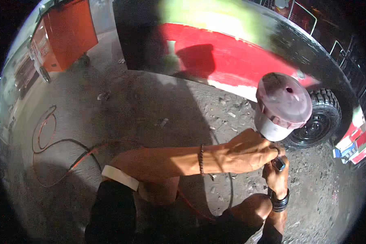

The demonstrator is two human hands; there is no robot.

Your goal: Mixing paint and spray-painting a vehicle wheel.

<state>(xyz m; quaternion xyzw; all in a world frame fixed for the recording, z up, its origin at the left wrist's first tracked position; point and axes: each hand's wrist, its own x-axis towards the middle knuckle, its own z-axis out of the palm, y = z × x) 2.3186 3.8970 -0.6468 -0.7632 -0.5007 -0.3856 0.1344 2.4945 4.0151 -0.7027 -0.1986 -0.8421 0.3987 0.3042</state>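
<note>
A spray gun cup (277,127) with a stained pinkish lid (282,99) stands tilted above my hands; a small dark hole shows in the lid. Just beneath the cup, my left hand (248,152) is closed, its forearm crossing in front of me. My right hand (277,179), wearing a ring, is closed against the left one from below. The gun's body is mostly hidden behind the fingers. Beyond the cup runs a curved body panel (231,53), red with white and black areas, and a strong light falls on it.
A black wheel (315,126) with a knobbly tyre stands just behind the cup. Hose (71,140) loops over the dirt floor (142,110) at left. An orange-red wheeled cabinet (71,34) is at the far left. Coloured cartons (353,146) lie at the right.
</note>
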